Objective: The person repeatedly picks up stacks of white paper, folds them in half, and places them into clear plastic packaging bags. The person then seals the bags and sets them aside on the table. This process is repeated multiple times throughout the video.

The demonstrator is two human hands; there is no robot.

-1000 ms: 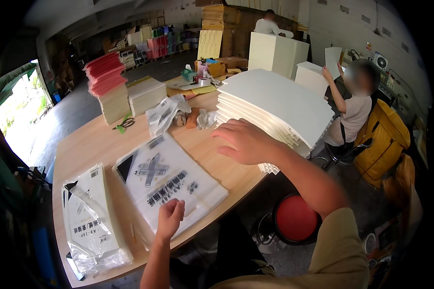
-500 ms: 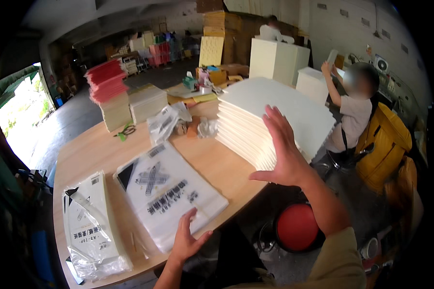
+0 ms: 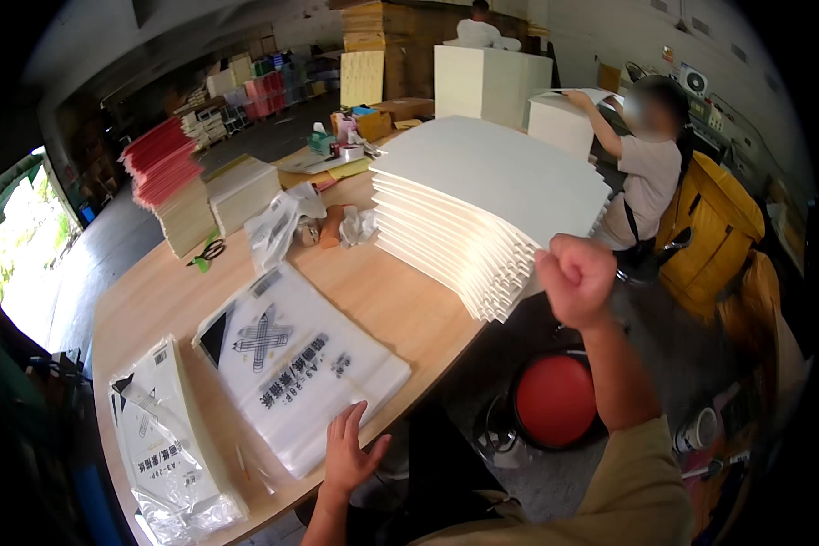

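My right hand [image 3: 577,280] is closed in a fist at the near right corner of a tall stack of white paper [image 3: 491,177], arranged in offset bundles. Whether a sheet corner is inside the fingers is hidden. My left hand [image 3: 351,454] holds nothing, its fingers apart, beside the near edge of a pile of clear printed plastic bags [image 3: 337,405]. To the left of that pile lies a wrapped stack of paper packs [image 3: 168,437] in clear plastic.
Scissors [image 3: 207,255], crumpled plastic [image 3: 278,223] and red-topped paper stacks [image 3: 162,164] occupy the far side of the wooden table [image 3: 168,305]. A red round stool [image 3: 555,400] stands below the table's right edge. A co-worker [image 3: 651,168] handles paper at the right.
My right hand has gone from open in front of the paper stack to a fist at its near right corner. My left hand stays open near the bags. The view has shifted right.
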